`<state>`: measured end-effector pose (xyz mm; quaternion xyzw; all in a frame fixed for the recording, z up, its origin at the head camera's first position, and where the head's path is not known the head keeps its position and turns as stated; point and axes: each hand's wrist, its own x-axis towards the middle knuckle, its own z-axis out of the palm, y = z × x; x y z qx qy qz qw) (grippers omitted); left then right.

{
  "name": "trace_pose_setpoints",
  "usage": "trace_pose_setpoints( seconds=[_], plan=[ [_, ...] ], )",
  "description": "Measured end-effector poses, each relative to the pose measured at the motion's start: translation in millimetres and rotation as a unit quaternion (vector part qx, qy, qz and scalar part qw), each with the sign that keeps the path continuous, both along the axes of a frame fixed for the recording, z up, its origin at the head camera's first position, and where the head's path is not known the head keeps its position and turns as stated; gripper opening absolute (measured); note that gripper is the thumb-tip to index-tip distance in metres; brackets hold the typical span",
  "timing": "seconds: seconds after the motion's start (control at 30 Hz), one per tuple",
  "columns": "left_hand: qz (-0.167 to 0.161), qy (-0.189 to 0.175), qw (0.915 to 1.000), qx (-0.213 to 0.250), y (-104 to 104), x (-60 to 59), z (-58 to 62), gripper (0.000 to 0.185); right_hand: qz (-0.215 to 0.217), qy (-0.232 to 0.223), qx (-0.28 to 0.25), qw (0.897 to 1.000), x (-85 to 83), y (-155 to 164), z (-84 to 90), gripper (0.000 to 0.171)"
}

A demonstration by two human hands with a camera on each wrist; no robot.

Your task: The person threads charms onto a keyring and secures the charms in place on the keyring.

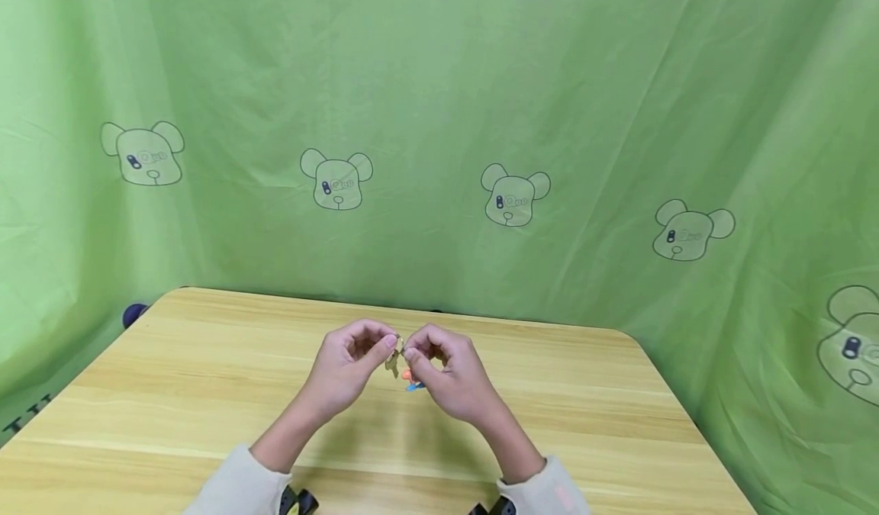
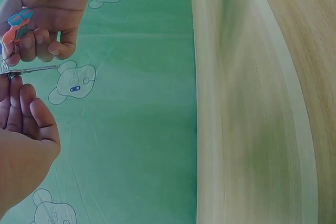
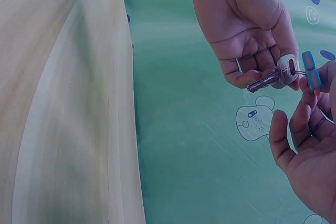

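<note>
Head view: 2 hands meet above the middle of the wooden table, in front of a green cloth backdrop printed with bear faces.
Left hand: fingers curled, thumb and fingertips pinching the silver key at its head; the blade points away from the palm.
Right hand: fingers curled, pinching the orange-and-blue tag just beside the key's head.
Position of the key: held in the air between both hands, clear of the table surface, near its centre line.
Link between key and tag: a thin ring appears to join them in the right wrist view; whether it is closed or partly worked open cannot be told.
Left wrist view: key blade seen edge-on between the 2 hands; tag lies against the right palm.
Progress, judged: both pieces are grasped and the hands are together, so the gripping stage looks complete; key and tag are not yet seen apart, so the work at the ring looks unfinished.
Sleeves: pale, at the lower frame edge.
</note>
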<state>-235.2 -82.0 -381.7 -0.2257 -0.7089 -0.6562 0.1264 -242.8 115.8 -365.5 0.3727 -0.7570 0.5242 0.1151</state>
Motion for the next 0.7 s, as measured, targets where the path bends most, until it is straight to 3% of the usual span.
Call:
trace_pose_setpoints(
  seconds=[0.3,0.5,0.7],
  plan=[
    [-0.027,-0.008,0.9995,-0.015,-1.3,-3.7,-3.9,0.017,-0.001,-0.002,-0.001,1.0,-1.0,-0.9,-0.5,0.011],
    [-0.03,-0.016,0.9993,-0.017,-2.1,-3.4,-2.8,0.017,-0.004,-0.005,0.0,1.0,-0.8,0.1,-0.1,0.013],
    [-0.022,0.001,0.9995,-0.022,-2.5,-2.7,-2.2,0.012,-0.004,-0.004,0.001,1.0,0.1,1.2,1.5,0.012]
  ],
)
